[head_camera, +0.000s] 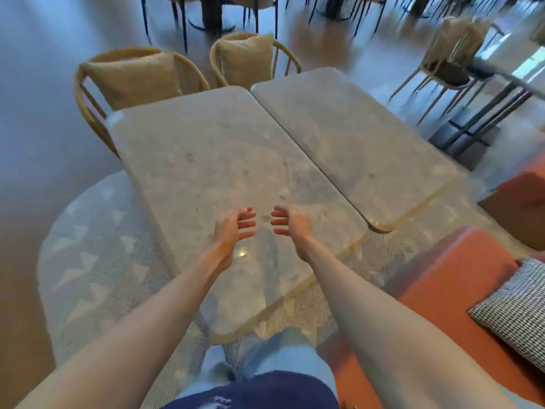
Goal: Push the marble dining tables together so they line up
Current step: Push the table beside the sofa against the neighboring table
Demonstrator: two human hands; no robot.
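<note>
Two beige marble dining tables stand side by side. The nearer left table [206, 160] and the right table [354, 137] meet along a thin dark seam, and the right one's near end sits further from me than the left one's. My left hand [233, 231] and my right hand [292, 225] hover above the near part of the left table, palms facing each other, fingers loosely spread, holding nothing. Whether they touch the marble is unclear.
Two wicker chairs with cushions [132, 75] [247, 57] stand at the tables' far end. An orange sofa [436, 284] with a checked pillow [513, 308] lies to my right. A patterned rug [97, 255] lies under the tables. More chairs and tables stand beyond.
</note>
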